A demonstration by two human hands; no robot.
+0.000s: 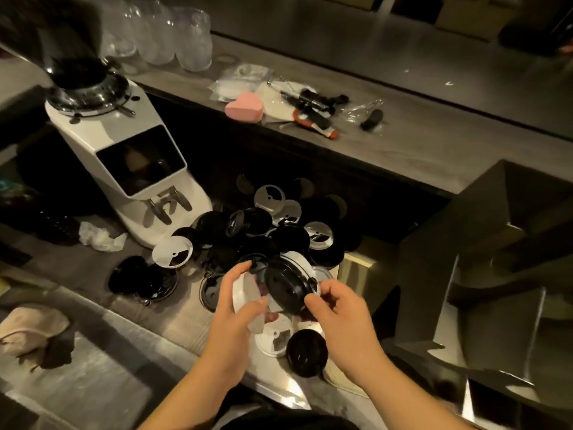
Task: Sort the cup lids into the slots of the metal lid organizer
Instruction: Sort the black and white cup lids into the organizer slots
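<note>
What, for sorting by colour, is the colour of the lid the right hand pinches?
Black lid, head view.

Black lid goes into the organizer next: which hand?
Right. The right hand pinches the black lid, and the metal organizer stands on its side. The left hand holds a white lid, farther away.

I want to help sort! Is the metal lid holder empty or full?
Empty, as far as it shows: the metal lid organizer has bare slots. The lids lie piled on the counter.
</note>
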